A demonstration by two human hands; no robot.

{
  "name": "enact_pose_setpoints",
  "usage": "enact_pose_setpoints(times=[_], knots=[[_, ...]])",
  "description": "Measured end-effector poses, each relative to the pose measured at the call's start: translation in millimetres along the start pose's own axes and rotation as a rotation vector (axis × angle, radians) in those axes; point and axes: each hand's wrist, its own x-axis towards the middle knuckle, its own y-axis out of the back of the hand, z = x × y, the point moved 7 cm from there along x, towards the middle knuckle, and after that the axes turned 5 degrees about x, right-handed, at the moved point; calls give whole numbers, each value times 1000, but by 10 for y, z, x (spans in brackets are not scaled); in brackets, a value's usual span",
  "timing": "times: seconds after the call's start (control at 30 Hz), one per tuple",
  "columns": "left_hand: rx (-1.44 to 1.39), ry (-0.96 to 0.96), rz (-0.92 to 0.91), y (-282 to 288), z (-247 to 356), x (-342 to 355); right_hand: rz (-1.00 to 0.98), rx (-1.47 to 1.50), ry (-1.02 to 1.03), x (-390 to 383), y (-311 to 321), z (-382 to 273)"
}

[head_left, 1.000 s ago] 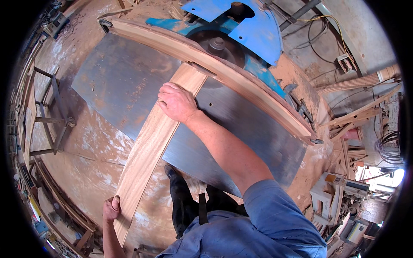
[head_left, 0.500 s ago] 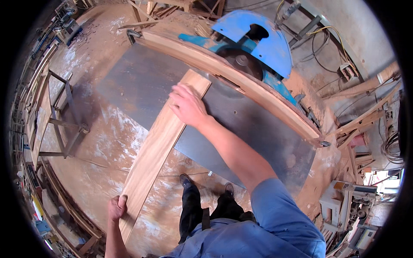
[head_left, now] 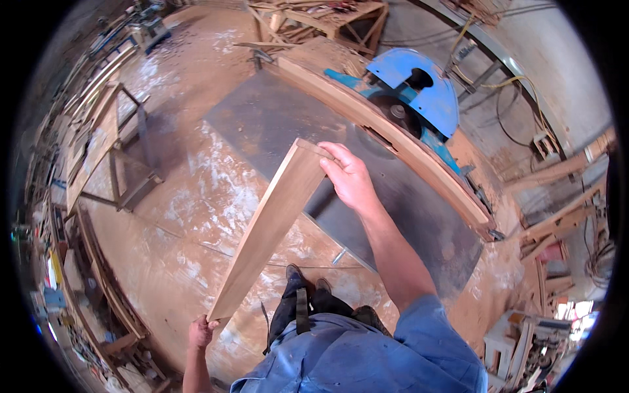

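Note:
A long pale wooden board [head_left: 268, 223] is held up in front of me, tilted so that one broad face and a narrow edge show. My right hand [head_left: 349, 175] grips its far end at the corner, thumb on the near side. Down at the lower left, my left hand [head_left: 202, 332] is closed round the near end. The far part of the board is over the grey metal saw table [head_left: 262, 111]; the rest hangs over the floor. Along the table runs a wooden fence [head_left: 393, 141], with a dark round blade [head_left: 395, 112] and a blue guard [head_left: 436, 98] behind it.
A wood-topped stand [head_left: 98, 147] is on the left. Long timber pieces [head_left: 98, 262] lie at the lower left. At the back is a wooden bench [head_left: 327, 19] with scraps. Sawdust covers the floor [head_left: 157, 262]. Grey machine parts [head_left: 508, 347] are at the lower right.
The board has come up and back from the table and turned partly onto its edge. My right hand has shifted from the top face to the end corner. My view has swung left.

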Motion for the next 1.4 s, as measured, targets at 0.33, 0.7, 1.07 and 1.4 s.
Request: enact_pose_setpoints(times=[0.33, 0.7, 1.07, 1.4], knots=[[-3, 277, 19, -1077, 33, -1055, -319, -1, 248, -438, -584, -654], [-33, 516, 205, -1434, 49, -1849, -658, 414, 3, -753, -1930, -673], [-286, 775, 366, -1607, -886, -1902, -1035, 381, -250, -801, -3998, -493], [-333, 594, 464, 666, -2183, -1003, -1182, -293, -335, -1180, -5842, 1508]])
